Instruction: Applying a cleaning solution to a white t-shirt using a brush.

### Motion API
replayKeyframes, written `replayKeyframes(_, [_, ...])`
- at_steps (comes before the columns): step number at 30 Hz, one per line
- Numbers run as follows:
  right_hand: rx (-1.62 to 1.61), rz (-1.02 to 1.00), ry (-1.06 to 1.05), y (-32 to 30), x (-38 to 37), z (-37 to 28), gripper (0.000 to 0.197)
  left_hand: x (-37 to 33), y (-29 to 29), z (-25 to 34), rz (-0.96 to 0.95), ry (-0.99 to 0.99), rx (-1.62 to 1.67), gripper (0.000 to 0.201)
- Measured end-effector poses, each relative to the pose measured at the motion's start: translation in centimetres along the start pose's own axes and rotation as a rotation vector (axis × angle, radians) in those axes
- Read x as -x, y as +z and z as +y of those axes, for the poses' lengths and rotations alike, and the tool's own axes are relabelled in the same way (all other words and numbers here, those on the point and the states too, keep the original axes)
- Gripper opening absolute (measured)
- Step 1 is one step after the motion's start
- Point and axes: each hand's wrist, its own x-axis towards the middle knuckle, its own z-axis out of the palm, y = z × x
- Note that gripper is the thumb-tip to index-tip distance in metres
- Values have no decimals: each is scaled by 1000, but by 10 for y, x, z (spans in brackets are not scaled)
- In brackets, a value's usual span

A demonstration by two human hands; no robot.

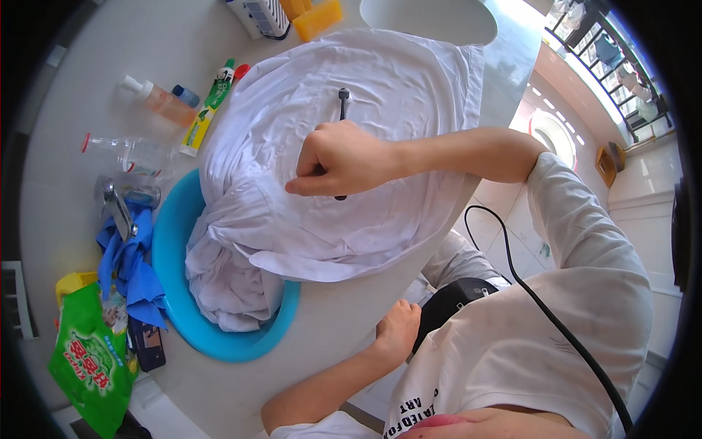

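A wet white garment [409, 80] lies spread and wrinkled on the table, one end bunched into a blue basin [178, 241]. Over its middle, my right hand [344, 157] is closed in a fist round a slim black toothbrush [343, 106]. Both ends of the brush show past the fist; the grip itself is hidden under my fingers and thumb. My left hand [398, 329] is closed too, off the table's near edge and beside a black bag [450, 311] at my waist. Nothing shows in its curled fingers.
Left of the garment are a toothpaste tube [208, 110], pump bottle [157, 101], clear plastic bottle [139, 155], metal tap [117, 205], blue cloth [131, 271], green packet [91, 358] and phone [148, 344]. Yellow sponges [318, 20] and a pale oval basin [431, 18] stand behind. A black cable [526, 285] hangs beside me.
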Motion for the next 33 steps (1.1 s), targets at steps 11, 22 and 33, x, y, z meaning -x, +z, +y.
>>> replayKeyframes(11, [-58,-125,-240,9,16,-7,41,-2,-2,-2,1,11,-18,44])
replayKeyframes(22, [22,-301,-276,11,27,-19,46,-2,-2,0,13,1,10,45])
replayKeyframes(33, [-218,-463,-569,19,27,-11,51,-1,0,0,52,-5,27,42])
